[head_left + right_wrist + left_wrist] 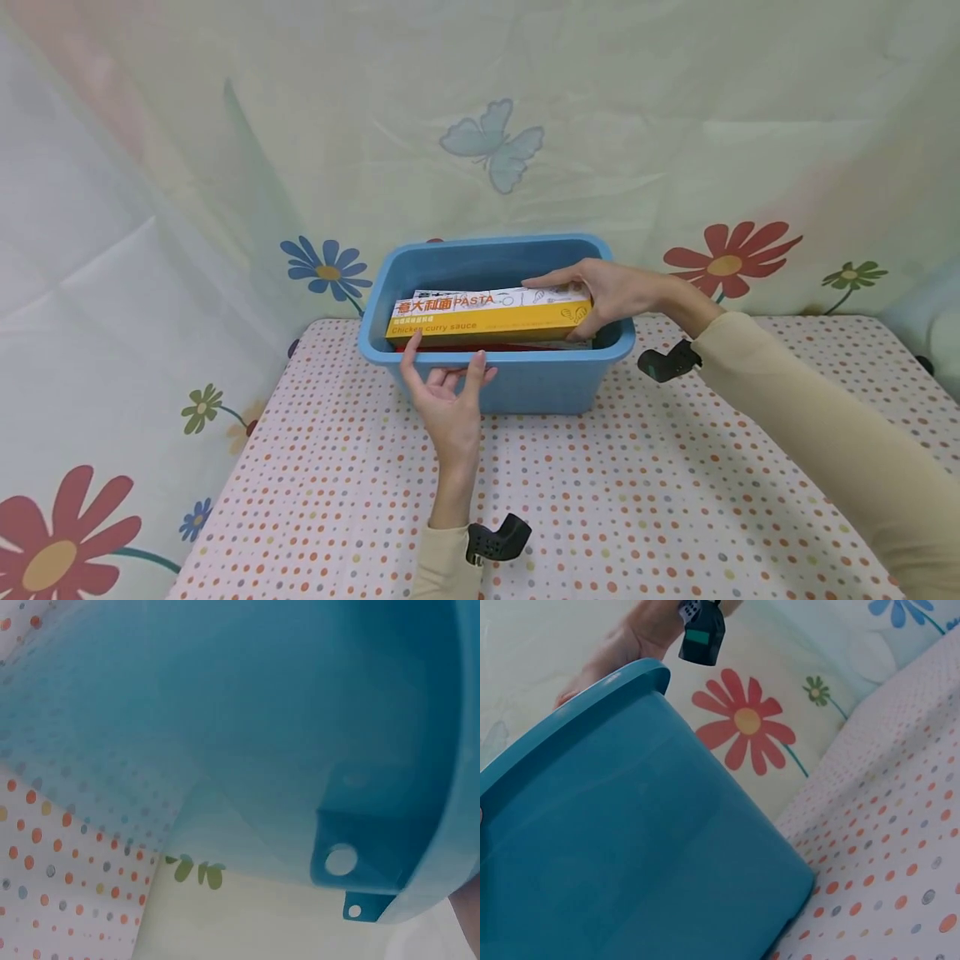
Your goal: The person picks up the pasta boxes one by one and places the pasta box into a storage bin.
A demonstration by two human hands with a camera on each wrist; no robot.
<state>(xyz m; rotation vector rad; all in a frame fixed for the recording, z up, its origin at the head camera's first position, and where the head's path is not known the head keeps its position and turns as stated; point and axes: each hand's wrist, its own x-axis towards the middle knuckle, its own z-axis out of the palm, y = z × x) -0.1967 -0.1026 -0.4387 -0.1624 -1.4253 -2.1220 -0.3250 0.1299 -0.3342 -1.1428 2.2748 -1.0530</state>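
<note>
A yellow and white pasta box (487, 318), printed "PASTA" and "Chicken curry sauce", lies lengthwise in the mouth of a blue plastic bin (525, 383). My right hand (603, 292) grips the box by its right end, thumb low on the front and fingers along the top. At the bin's front rim is my left hand (450, 400), one fingertip reaching over the rim to the box's lower left, other fingers bent below the rim. Another white box (450, 293) shows behind the yellow one, and a red edge shows beneath. The left wrist view shows the bin's wall (630, 825).
The bin stands near the back of a table with a dotted cloth (337, 483). Behind it hangs a backdrop (637, 167) printed with flowers and a butterfly. In the right wrist view, a holed tab (341, 862) juts below the bin's rim.
</note>
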